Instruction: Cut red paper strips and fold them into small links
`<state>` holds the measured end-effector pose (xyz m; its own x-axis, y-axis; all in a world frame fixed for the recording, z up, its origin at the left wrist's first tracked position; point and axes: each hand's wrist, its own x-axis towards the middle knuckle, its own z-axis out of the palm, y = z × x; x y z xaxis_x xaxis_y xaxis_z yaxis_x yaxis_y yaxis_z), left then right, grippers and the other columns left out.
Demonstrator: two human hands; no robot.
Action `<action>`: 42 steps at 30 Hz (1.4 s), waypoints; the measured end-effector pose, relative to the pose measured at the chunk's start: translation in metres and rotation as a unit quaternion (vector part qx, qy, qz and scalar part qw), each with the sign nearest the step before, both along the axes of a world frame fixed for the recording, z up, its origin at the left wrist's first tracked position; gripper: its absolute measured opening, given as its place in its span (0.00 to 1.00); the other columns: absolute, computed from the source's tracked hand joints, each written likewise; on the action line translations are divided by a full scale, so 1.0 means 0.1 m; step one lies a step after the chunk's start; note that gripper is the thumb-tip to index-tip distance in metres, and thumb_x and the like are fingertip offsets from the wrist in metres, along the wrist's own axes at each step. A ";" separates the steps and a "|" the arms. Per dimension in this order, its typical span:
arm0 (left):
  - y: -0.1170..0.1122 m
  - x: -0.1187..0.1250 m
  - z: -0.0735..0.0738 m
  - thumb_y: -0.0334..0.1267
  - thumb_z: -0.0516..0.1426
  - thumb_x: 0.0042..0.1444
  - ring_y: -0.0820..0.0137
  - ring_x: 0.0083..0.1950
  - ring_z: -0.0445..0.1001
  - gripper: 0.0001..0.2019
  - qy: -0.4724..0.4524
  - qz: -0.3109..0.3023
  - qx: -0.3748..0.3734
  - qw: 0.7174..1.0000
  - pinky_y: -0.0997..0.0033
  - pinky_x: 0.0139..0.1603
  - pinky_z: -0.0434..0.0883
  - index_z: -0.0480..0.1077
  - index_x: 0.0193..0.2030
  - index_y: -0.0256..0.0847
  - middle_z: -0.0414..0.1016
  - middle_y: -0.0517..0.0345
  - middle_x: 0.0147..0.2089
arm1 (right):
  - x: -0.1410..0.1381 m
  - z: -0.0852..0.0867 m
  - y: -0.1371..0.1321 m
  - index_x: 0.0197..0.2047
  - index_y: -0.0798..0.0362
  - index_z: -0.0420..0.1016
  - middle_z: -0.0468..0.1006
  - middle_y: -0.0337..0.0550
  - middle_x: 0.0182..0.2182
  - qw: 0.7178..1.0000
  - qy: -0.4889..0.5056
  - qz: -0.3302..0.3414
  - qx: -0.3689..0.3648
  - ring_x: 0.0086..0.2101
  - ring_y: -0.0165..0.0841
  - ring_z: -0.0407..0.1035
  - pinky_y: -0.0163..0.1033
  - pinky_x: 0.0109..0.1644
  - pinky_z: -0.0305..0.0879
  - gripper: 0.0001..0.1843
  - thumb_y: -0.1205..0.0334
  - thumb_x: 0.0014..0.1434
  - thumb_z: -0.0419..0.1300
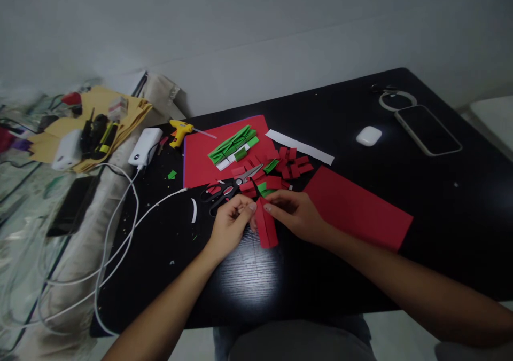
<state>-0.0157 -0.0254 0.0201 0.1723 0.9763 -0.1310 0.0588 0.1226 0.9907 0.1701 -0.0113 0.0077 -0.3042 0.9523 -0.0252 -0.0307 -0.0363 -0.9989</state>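
Observation:
A folded strip of red paper (266,227) hangs between my two hands over the near part of the table. My left hand (233,219) pinches its upper left edge. With thumb and fingers closed, my right hand (295,214) grips the upper right edge. Just beyond my hands lie black-handled scissors (230,188), blades pointing up to the right. Several small folded red paper pieces (289,163) are heaped there, with a few green bits among them. Folded green paper strips (234,142) rest on a red sheet (196,163) behind the scissors.
To the right is another red sheet (356,206); a white paper strip (300,146) lies behind it. A yellow glue gun (181,132), white power bank (145,147) and looping white cable (134,217) occupy the left. A phone (428,130) and white earbuds case (368,135) sit far right.

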 end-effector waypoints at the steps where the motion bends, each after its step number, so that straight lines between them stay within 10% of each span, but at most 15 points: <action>1: 0.00 0.00 0.00 0.48 0.59 0.62 0.73 0.22 0.70 0.14 -0.003 -0.001 0.001 1.000 0.73 0.27 0.68 0.70 0.33 0.39 0.72 0.62 0.21 | 0.00 0.00 0.00 0.40 0.51 0.80 0.83 0.41 0.34 1.000 -0.016 -0.008 0.015 0.32 0.35 0.76 0.39 0.38 0.73 0.10 0.54 0.61 0.63; 22: -0.03 0.00 -0.03 0.43 0.63 0.61 0.75 0.26 0.74 0.10 0.033 0.014 0.062 0.997 0.75 0.29 0.73 0.74 0.40 0.38 0.76 0.60 0.28 | 0.00 0.01 -0.05 0.37 0.52 0.80 0.80 0.39 0.26 0.990 -0.092 -0.032 0.100 0.26 0.31 0.73 0.34 0.31 0.68 0.11 0.56 0.65 0.59; 42: 0.01 0.01 0.00 0.46 0.63 0.60 0.74 0.24 0.73 0.13 0.010 0.004 0.009 1.000 0.75 0.29 0.72 0.72 0.36 0.36 0.74 0.61 0.23 | -0.04 0.04 0.01 0.31 0.53 0.76 0.79 0.38 0.26 0.997 0.003 0.060 -0.057 0.27 0.31 0.72 0.34 0.32 0.66 0.09 0.57 0.59 0.64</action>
<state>-0.0147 -0.0249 0.0201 0.1622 0.9799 -0.1164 0.0783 0.1048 0.9914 0.1662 -0.0104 0.0117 -0.4166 0.9000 -0.1281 -0.0255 -0.1524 -0.9880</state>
